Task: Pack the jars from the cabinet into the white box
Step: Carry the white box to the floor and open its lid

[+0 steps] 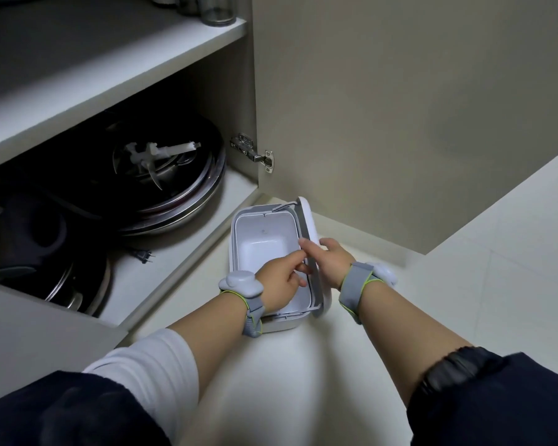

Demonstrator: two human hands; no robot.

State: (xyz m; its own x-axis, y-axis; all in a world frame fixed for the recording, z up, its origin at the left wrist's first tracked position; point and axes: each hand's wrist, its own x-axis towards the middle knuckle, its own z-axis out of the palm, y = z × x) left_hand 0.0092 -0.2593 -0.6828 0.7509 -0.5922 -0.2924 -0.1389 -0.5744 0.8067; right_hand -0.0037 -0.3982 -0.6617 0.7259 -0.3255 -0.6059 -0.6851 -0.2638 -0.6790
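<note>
1. The white box [264, 243] sits on the pale floor [464, 284] just in front of the open cabinet [110, 91], near the foot of the swung-out cabinet door [400, 107]. Its inside is bare: no jar has gone in.
2. The lid [308, 226] stands up along the right edge of the box, tilted back.
3. The left hand [279, 280] reaches over the near right corner of the box, fingers curled and pinching at the rim or lid edge; exactly what the fingertips grip is hidden by the hand itself.
4. The right hand [327, 257] rests against the outer side of the lid, index finger stretched along its top edge, bracing it rather than closing around anything.
5. Judging from this, the step in hand is getting the box open and ready, so packing proper has not begun.
6. The jars are not clearly seen. At the top, on the upper shelf [116, 72], a few grey glass-like vessels [218, 14] are cut off by the picture's edge; whether these are the jars I cannot tell.
7. The lower shelf holds stacked dark pans [181, 188], a chopper blade [155, 156] lying in the top one, and a loose plug [144, 255] near the front edge.
8. The next move calls for leaving the lid resting open on its own, freeing both hands, then reaching up and far left into the cabinet for a jar.
9. The lid may fall shut once released.
</note>
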